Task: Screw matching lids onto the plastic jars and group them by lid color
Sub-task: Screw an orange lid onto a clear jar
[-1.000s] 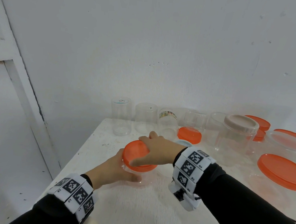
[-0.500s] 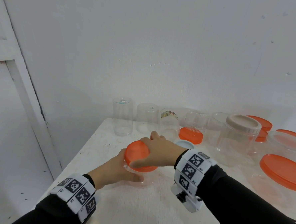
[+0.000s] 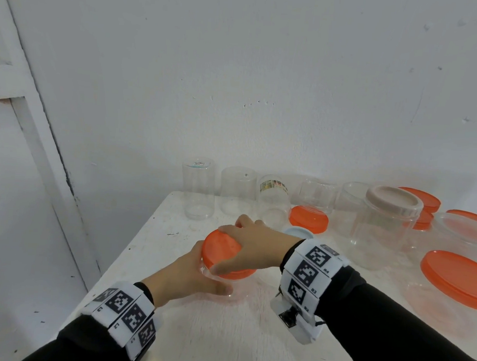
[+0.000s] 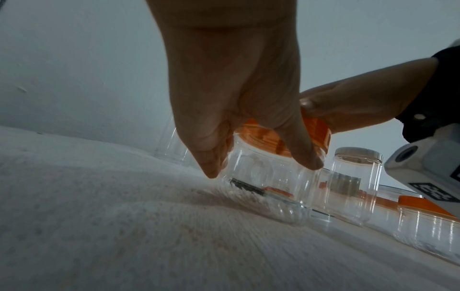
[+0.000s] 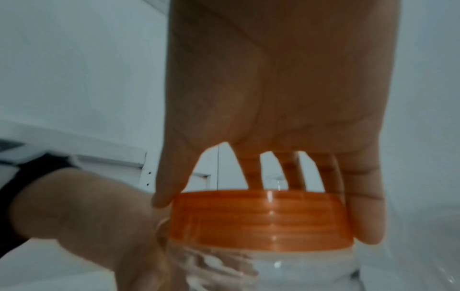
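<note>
Nearest, black sleeves and white wrist bands printed with black square markers are seen above the rough, white-painted table. A small clear plastic jar with ribbed, transparent walls is stood on the table near its left front corner and is gripped by the left hand, whose thumb and fingers are curled round its body just below the lid. The round orange lid, smooth on top and finely ridged round its translucent skirt, is seated on the jar's mouth and is clasped from above by the right hand, the thumb and fingers being bent down over its rim. Just behind that hand a pale blue lid is partly hidden, and a loose flat orange lid lies beyond it. To the right a wide clear jar with a beige lid is stood, and a large orange disc lid is laid near the right edge. Along the matte white wall a row of open cylindrical clear jars is lined up.
</note>
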{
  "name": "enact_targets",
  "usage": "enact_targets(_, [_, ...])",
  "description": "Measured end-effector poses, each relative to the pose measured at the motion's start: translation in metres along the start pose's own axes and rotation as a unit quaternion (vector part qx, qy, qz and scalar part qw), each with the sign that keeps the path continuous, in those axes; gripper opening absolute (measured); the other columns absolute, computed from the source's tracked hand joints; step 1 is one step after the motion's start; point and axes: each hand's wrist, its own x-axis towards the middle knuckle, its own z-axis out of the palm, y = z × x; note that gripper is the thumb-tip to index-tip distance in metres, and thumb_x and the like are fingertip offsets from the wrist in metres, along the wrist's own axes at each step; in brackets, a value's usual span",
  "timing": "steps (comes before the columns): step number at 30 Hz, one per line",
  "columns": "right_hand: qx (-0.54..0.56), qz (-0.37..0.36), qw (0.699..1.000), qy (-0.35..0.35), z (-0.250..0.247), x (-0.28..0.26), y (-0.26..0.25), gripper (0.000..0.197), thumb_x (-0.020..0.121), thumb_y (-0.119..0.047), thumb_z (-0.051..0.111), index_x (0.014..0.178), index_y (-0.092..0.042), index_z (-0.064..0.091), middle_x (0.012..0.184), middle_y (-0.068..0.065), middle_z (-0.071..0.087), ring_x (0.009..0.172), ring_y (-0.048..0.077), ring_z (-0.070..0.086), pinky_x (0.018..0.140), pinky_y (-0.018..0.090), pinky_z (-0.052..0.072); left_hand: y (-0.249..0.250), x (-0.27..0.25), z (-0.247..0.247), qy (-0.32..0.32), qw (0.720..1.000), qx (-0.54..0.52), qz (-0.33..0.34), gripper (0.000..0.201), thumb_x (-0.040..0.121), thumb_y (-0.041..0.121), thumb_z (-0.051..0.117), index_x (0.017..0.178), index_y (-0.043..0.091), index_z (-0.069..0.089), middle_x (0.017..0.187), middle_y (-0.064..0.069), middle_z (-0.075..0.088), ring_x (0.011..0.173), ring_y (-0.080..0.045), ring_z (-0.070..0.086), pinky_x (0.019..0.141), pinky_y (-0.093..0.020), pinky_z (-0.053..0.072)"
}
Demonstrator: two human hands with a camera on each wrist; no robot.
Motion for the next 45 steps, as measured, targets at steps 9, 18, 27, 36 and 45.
enact_targets(9, [-0.019, -0.029, 0.998, -0.057, -0.011, 0.0, -0.008, 0.084, 0.08, -0.053, 0.066, 0.146, -0.052, 0.014, 0.157, -0.01, 0.006, 0.142, 0.027, 0.012, 0.106, 0.057, 0.032, -0.002, 0.002, 0.0, 0.002, 1.0, 0.004, -0.005, 0.108, 0.063, 0.035, 0.089, 0.147, 0.028, 0.021, 0.138, 0.011, 0.044, 0.126, -0.01, 0.045, 0.106, -0.031, 0.04])
enact_targets(18, [-0.06, 0.015, 0.998, -0.015, -0.004, 0.007, -0.015, 0.087, 0.073, -0.078, 0.053, 0.146, -0.045, 0.019, 0.146, 0.001, 0.024, 0.135, 0.033, 0.024, 0.097, 0.055, 0.038, -0.001, 0.001, 0.001, -0.001, 1.0, 0.003, 0.002, 0.105, 0.064, 0.032, 0.089, 0.146, 0.029, 0.023, 0.134, 0.014, 0.047, 0.121, -0.007, 0.047, 0.092, -0.021, 0.041])
enact_targets(27, [-0.073, -0.014, 0.996, -0.055, -0.013, 0.007, -0.017, 0.078, 0.077, -0.069, 0.058, 0.143, -0.054, 0.019, 0.147, -0.006, 0.026, 0.134, 0.028, 0.023, 0.099, 0.057, 0.035, -0.001, 0.001, 0.0, -0.006, 1.0, 0.003, -0.005, 0.109, 0.065, 0.034, 0.089, 0.148, 0.029, 0.018, 0.137, 0.012, 0.045, 0.125, -0.009, 0.045, 0.101, -0.026, 0.041])
enact_targets(36, [-0.074, -0.007, 0.992, -0.101, -0.021, 0.005, -0.015, 0.088, 0.073, -0.06, 0.066, 0.141, -0.06, 0.011, 0.155, -0.015, 0.011, 0.141, 0.025, 0.017, 0.103, 0.058, 0.032, 0.0, 0.0, 0.0, -0.005, 1.0, -0.004, 0.002, 0.109, 0.066, 0.031, 0.088, 0.149, 0.028, 0.018, 0.139, 0.012, 0.043, 0.128, -0.01, 0.044, 0.107, -0.029, 0.039])
enact_targets(45, [-0.102, 0.02, 0.993, -0.058, -0.015, 0.007, -0.02, 0.09, 0.071, -0.081, 0.053, 0.146, -0.05, 0.014, 0.148, -0.002, 0.025, 0.136, 0.03, 0.027, 0.1, 0.058, 0.036, 0.0, -0.001, -0.001, -0.004, 1.0, 0.004, 0.001, 0.104, 0.065, 0.033, 0.089, 0.145, 0.027, 0.024, 0.134, 0.013, 0.048, 0.123, -0.01, 0.048, 0.105, -0.031, 0.042])
